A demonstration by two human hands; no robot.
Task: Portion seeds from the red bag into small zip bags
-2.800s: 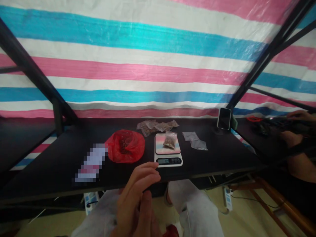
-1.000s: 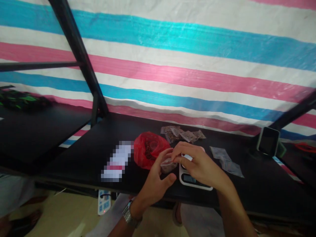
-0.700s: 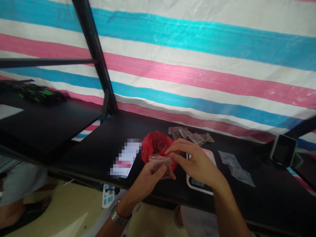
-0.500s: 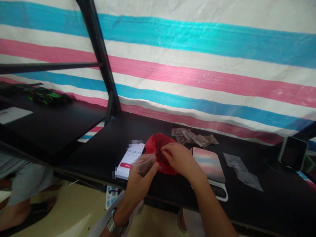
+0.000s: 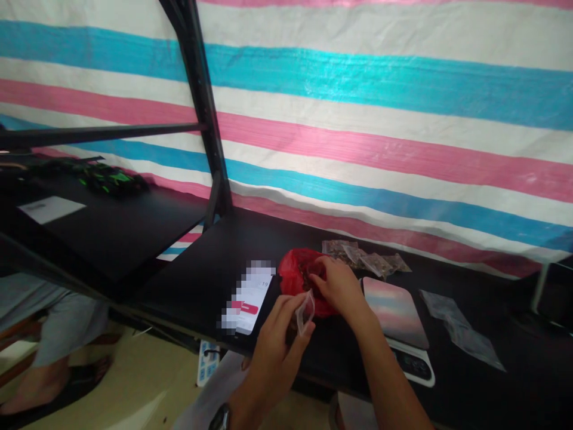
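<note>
My left hand [image 5: 278, 343] holds a small clear zip bag [image 5: 306, 312] between thumb and fingers, with its mouth spread apart and some brown stuff low inside. Just beyond it lies a red plastic bag [image 5: 290, 276], opened at the top, with small dry brown bits [image 5: 306, 277] in it. My right hand [image 5: 342, 288] reaches into this red bag from the right. Its fingers are curled together at the bits, and what they pinch is hidden. Behind the red bag several filled zip bags [image 5: 373, 264] overlap in a row.
A kitchen scale [image 5: 396, 310] stands right of the red bag, with flat clear zip bags [image 5: 470, 337] beyond it. To the left lies a lit phone [image 5: 249, 307]. A dark-screened device [image 5: 555, 292] stands far right. Another person's leg [image 5: 67, 328] shows at lower left, near a shelf post [image 5: 203, 113].
The zip bag in my left hand has turned, its mouth now wider and facing the red bag. My right hand stays at the red bag. The whole view has shifted slightly.
</note>
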